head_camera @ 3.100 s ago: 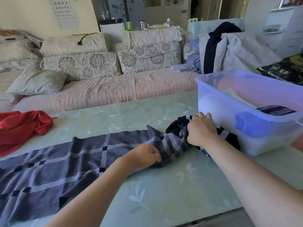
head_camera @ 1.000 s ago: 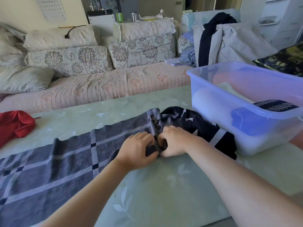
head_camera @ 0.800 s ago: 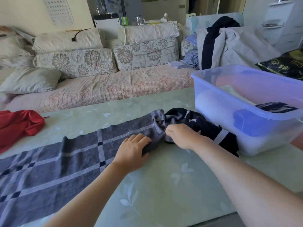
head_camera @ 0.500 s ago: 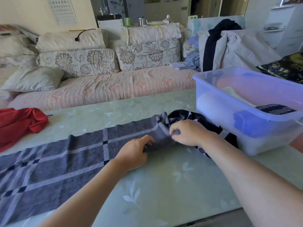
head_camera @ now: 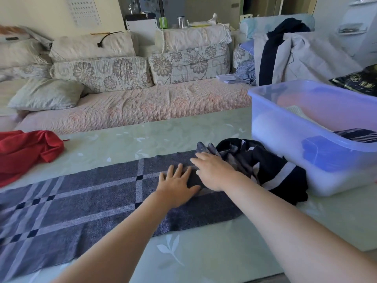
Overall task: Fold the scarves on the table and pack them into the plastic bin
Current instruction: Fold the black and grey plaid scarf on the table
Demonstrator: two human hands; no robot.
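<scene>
Table [head_camera: 204, 262]: pale green, under both arms.
Grey scarf [head_camera: 91, 201]: flat on the table, under the fingers and stretching left of them.
Bin [head_camera: 285, 139]: right of the fingers.
Dark scarf [head_camera: 271, 170]: heaped between the right fingers and the bin.
Red cloth [head_camera: 24, 152]: far left of the fingers.
Left hand [head_camera: 177, 186]: palm down on the grey scarf, fingers spread.
Right hand [head_camera: 214, 172]: pressing the grey scarf, fingers straight and together, just beside the left fingertips.

The grey plaid scarf [head_camera: 91, 203] is spread flat on the table [head_camera: 214, 260], pressed by the left hand [head_camera: 176, 185] and right hand [head_camera: 212, 172]; beside its right end, a plastic bin [head_camera: 289, 144] is seen.
</scene>
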